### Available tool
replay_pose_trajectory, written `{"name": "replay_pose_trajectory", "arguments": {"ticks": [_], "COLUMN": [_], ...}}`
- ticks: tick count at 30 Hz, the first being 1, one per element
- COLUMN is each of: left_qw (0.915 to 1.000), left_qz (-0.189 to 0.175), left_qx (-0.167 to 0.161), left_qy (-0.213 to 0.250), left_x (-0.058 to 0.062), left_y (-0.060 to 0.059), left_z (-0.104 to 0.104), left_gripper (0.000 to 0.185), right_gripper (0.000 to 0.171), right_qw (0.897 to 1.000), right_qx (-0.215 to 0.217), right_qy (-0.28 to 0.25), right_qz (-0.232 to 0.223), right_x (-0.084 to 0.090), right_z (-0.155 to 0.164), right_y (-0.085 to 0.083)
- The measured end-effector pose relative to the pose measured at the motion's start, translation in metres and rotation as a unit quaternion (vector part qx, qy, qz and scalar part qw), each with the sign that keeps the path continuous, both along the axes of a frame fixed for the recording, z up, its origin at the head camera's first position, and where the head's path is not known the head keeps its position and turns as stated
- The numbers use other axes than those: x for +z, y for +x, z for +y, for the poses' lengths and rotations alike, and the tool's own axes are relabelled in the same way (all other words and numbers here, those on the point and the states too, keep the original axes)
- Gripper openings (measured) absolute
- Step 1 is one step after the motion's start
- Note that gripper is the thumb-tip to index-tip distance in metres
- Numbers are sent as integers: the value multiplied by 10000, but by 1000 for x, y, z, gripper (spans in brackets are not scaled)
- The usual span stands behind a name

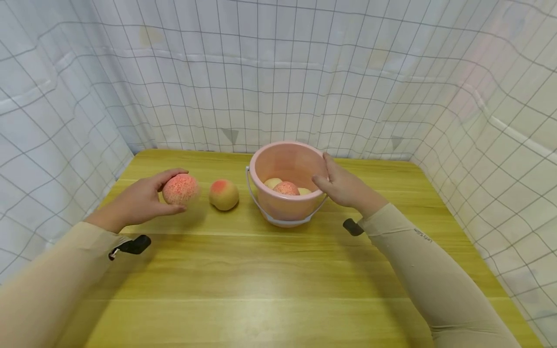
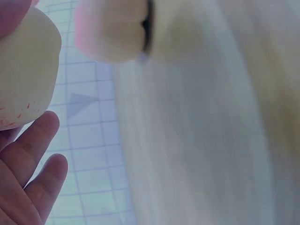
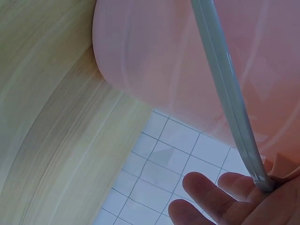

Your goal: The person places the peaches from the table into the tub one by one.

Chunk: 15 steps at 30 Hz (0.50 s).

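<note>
In the head view my left hand [image 1: 141, 199] holds a speckled red peach [image 1: 179, 189] between thumb and fingers, above the table's left part. The left wrist view shows its pale side [image 2: 28, 70] beside the fingers [image 2: 37, 145]. A second peach [image 1: 224, 195], yellow with a red top, sits on the table between that hand and a pink bucket [image 1: 283, 209]. My right hand [image 1: 345, 186] grips the bucket's right rim, near where the grey handle [image 3: 225, 93] joins it in the right wrist view. Inside the bucket lie a speckled red peach [image 1: 286, 188] and paler ones, partly hidden by the front wall.
The wooden table [image 1: 261, 280] runs toward me, in front of the bucket. White gridded curtains [image 1: 296, 82] hang behind it and along both sides. The bucket handle hangs down across the bucket's front.
</note>
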State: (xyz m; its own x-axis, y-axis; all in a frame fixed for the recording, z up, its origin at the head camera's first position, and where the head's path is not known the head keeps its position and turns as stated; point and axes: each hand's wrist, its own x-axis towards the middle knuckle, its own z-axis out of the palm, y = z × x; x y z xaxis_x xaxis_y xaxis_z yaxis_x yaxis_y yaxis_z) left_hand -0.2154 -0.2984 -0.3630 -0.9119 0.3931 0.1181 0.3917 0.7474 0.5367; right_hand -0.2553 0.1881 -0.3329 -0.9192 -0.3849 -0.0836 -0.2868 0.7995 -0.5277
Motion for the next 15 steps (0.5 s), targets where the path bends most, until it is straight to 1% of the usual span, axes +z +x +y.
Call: {"name": "replay_pose_trajectory", "arguments": {"ticks": [6, 13, 15], "left_qw": [9999, 9995, 9994], "left_qz": [116, 296, 332], "left_qx": [40, -107, -103], "left_qy": [-41, 67, 64], "left_x": [16, 37, 42], "left_y": [-6, -12, -13], "left_z": [13, 31, 36], "left_gripper": [86, 85, 85], "right_gripper": [96, 95, 94], "right_qw": [10000, 10000, 9999], "right_qx": [6, 32, 18], "right_qy": [23, -71, -83], "right_qz": [14, 45, 54], "right_x": [0, 0, 0], "right_z": [1, 0, 0], "right_y": [0, 0, 0]}}
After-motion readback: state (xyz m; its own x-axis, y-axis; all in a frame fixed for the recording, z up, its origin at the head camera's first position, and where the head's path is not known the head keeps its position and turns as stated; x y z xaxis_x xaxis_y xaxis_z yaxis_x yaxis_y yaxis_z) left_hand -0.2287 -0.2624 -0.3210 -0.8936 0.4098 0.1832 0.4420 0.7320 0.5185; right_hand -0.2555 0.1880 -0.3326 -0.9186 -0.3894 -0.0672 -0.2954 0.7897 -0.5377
